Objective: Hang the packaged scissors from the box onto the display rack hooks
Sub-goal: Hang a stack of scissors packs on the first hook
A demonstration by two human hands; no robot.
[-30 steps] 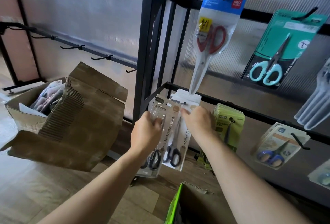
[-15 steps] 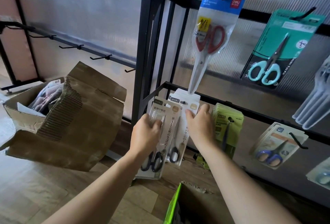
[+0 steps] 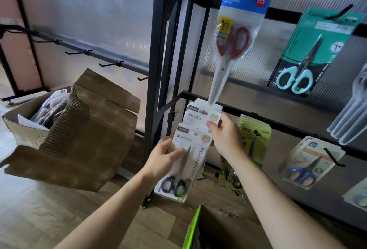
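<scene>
Left grip [image 3: 162, 159]: curled round loose pack [image 3: 196, 155], raised for hanging.
Right grip [image 3: 224, 137]: pinches hung packs [image 3: 198, 118], likely steadying them.

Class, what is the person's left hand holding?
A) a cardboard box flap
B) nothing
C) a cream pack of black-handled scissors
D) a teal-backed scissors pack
C: the left hand grips a cream pack showing black-handled scissors, with the thumb across its front.
</scene>
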